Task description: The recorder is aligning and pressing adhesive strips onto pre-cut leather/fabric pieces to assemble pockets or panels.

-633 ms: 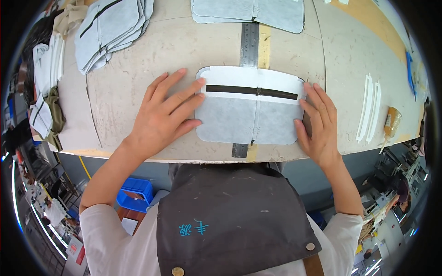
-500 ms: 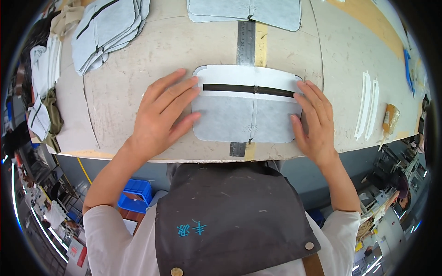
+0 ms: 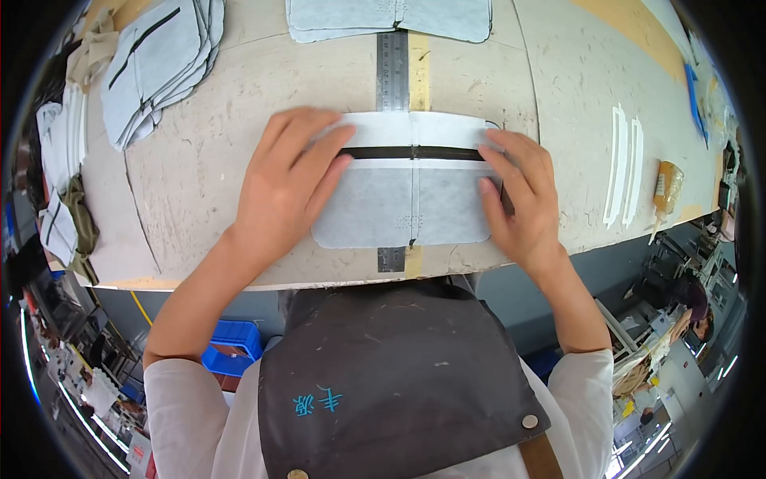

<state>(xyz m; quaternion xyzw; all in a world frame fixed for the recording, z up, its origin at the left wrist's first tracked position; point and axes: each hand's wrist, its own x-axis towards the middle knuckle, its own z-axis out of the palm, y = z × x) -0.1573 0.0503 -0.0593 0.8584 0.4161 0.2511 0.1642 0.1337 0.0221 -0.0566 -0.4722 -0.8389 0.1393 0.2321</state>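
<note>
A light grey fabric panel (image 3: pixel 359 207) with rounded corners lies flat in front of me. Across its upper part runs a white strip (image 3: pixel 383 128) with a long black band (image 3: pixel 447 152) along it. My left hand (image 3: pixel 279 180) covers the panel's left edge, fingertips at the strip and the black band's left end. On the opposite side, the fingertips of my right hand (image 3: pixel 523 188) touch the panel near the band's right end, thumb lower down at the edge. Both hands have their fingers apart. Beneath the panel runs a steel ruler (image 3: pixel 392 72).
Beside the ruler is a yellow strip (image 3: pixel 419 72). Similar grey panels (image 3: pixel 343 20) lie at the far edge, and another stack (image 3: pixel 152 72) at far left. White strips (image 3: pixel 624 168) and a yellowish bottle (image 3: pixel 667 191) sit at right. The table's near edge (image 3: pixel 335 285) is before my apron.
The whole view has shifted, so the table appears further left. My left hand has moved inward over the panel's left edge; my right hand stays at the right edge.
</note>
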